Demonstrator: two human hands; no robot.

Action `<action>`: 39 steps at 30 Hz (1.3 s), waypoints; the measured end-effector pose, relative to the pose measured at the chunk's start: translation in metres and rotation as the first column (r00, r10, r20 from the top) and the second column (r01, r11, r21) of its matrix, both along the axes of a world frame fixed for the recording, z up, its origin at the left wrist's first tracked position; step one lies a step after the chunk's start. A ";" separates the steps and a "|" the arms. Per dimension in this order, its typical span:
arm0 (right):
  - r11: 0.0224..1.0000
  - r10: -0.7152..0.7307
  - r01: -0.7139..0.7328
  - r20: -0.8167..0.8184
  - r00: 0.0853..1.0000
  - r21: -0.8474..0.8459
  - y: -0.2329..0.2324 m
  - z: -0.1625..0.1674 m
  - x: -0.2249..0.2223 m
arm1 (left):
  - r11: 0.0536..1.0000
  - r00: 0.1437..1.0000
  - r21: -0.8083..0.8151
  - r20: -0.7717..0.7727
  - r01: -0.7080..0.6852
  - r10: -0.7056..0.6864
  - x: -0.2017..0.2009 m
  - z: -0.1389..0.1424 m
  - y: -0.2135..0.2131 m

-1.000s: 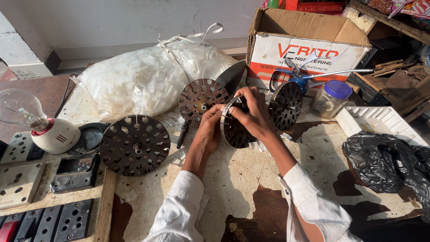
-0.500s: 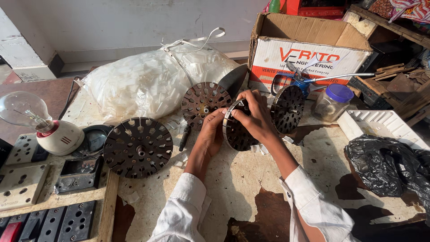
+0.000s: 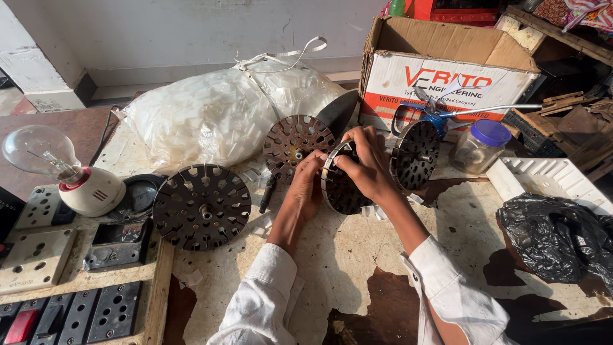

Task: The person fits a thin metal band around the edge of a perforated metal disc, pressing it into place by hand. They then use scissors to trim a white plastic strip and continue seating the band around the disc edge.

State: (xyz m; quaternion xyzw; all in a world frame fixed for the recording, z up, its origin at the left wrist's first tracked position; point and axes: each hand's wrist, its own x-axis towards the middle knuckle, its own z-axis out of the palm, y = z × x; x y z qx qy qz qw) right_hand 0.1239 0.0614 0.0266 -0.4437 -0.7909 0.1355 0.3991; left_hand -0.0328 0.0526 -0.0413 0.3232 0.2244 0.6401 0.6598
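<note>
A dark round slotted metal disc [image 3: 341, 190] stands tilted on the worn table [image 3: 357, 255] between both hands. My left hand [image 3: 308, 185] grips its left rim, fingers curled at the top edge. My right hand [image 3: 366, 163] wraps over its top and right side, fingertips pinching at the rim where a small pale strip shows. Behind the hands leans a second rusty slotted disc [image 3: 295, 140]. A third disc [image 3: 202, 206] lies flat to the left, and a fourth [image 3: 415, 155] stands on edge to the right.
A clear bag of white pieces [image 3: 223, 112] lies at the back. A cardboard box [image 3: 447, 70], a blue-lidded jar [image 3: 480, 145], a white tray [image 3: 549, 182] and a black bag [image 3: 562, 236] are at right. A light bulb [image 3: 45, 156] and switch plates [image 3: 38, 255] are at left.
The view has shifted slightly. Both hands stay on the disc, with the fingers working a little further along its upper rim.
</note>
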 end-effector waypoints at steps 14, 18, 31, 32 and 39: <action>0.998 0.042 -0.044 -0.049 0.998 -0.046 0.002 0.002 0.002 | 1.000 1.000 0.028 0.004 0.001 -0.001 -0.001 -0.001 0.002; 0.997 0.061 -0.063 -0.042 0.997 -0.046 0.001 0.002 0.004 | 0.999 1.000 0.044 0.007 0.024 -0.025 -0.002 -0.001 0.002; 0.961 0.192 -0.217 -0.157 0.969 -0.168 0.011 0.001 0.023 | 0.993 0.997 0.085 -0.018 0.083 -0.082 -0.002 0.013 -0.011; 0.965 0.194 -0.218 -0.158 0.968 -0.148 0.012 0.000 0.022 | 0.990 0.997 0.115 -0.037 0.076 -0.072 -0.001 0.012 -0.010; 0.976 0.177 -0.193 -0.145 0.973 -0.102 0.012 -0.003 0.019 | 0.994 0.998 0.111 -0.056 0.012 -0.006 0.002 0.004 -0.005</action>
